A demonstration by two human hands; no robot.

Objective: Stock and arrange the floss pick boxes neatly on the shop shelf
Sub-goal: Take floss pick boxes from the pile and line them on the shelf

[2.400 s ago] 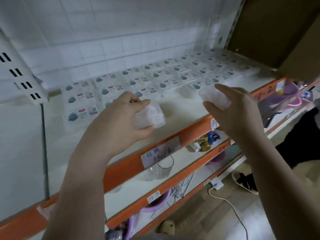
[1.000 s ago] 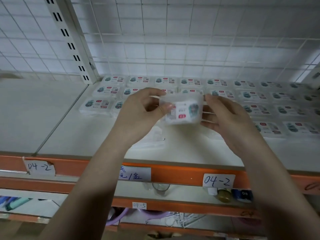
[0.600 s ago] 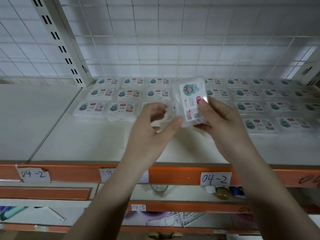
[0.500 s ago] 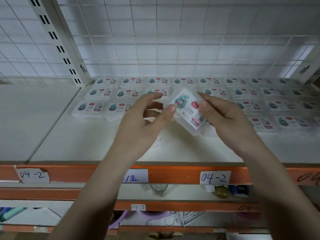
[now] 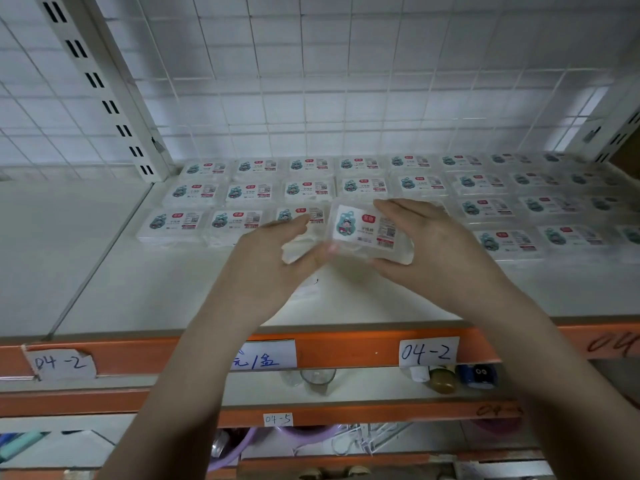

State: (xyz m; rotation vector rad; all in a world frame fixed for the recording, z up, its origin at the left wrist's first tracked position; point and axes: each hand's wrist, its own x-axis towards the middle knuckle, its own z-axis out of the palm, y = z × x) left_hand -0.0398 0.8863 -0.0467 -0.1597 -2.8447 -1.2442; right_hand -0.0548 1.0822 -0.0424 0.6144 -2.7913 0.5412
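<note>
- Right hand (image 5: 424,244) grips a clear plastic floss pick box with a white cartoon label (image 5: 367,232), label up, thumb along the near edge, fingers over the far edge.
- Left hand (image 5: 273,258) holds a second clear box (image 5: 298,249), label not visible; thumb and fingers curl around it. The 2 hands sit close together, the boxes nearly touching.
- Both boxes hover just over the white shelf board (image 5: 173,292), near the front row of stocked boxes (image 5: 173,225).
- That front row shows a gap directly behind the hands, between the third box from the left (image 5: 301,216) and the next box on the right (image 5: 505,242).
- Judgement: the step in hand is setting the labelled box into that gap.
- To do it well: keep the label up and reading the same way as its neighbours, lower it flat, then slide it until its edges line up with the row.
- Risk: fingers over the far edge may nudge the row behind; release from the sides.
- The left box likely needs turning label-up first.
- Orange shelf rail (image 5: 346,351) carries handwritten paper tags (image 5: 427,351).
</note>
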